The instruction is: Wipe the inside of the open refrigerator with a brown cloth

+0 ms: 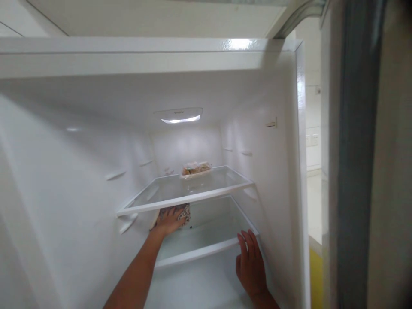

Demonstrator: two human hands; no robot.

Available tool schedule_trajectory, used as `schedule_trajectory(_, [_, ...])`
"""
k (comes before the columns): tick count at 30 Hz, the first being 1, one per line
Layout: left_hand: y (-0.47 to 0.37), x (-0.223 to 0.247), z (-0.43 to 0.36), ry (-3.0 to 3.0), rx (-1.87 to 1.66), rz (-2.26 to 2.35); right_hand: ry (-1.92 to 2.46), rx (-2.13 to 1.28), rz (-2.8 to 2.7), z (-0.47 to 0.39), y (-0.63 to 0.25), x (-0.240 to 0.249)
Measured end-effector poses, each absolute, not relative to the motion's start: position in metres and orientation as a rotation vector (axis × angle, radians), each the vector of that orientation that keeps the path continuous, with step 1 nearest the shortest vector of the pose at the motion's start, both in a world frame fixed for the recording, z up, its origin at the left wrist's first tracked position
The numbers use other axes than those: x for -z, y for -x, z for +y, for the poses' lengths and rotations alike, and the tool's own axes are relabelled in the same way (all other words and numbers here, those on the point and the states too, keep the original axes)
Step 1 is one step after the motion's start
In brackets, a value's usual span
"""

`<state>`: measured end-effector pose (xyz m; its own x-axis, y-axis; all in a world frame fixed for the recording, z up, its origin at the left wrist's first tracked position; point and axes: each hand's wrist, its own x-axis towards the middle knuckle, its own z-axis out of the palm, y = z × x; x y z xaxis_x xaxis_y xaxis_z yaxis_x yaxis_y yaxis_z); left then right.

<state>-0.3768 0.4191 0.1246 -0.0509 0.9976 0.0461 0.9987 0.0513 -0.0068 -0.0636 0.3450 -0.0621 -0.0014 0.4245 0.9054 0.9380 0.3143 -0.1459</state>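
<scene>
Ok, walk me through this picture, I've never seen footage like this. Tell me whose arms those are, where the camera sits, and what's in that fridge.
The camera sits on a person's head and looks forward and down, so both arms are their own. They reach into an open fridge. The left hand lies on a patterned packet on the lower shelf, under the glass upper shelf. Whether it grips the packet is unclear. The right hand is open, fingers at the lower shelf's front right edge. A tray of food sits at the back of the upper shelf.

Fridge: upper glass shelf [193, 195] carries a food tray [195, 169] at back, above left hand [169, 221]; lower shelf [199, 251] carries patterned packet [180, 211] under that hand, right hand [251, 264] touching front edge.
</scene>
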Motion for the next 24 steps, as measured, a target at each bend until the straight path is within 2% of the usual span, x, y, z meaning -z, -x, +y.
schedule_trajectory(18, [0.285,-0.135,0.284,2.418,0.007,-2.157,1.242,0.487,-1.661,0.324,0.058,0.044])
schedule_trajectory(24, [0.253,-0.131,0.263,2.471,0.055,-2.143,1.219,0.303,-1.536,0.321,0.067,0.038])
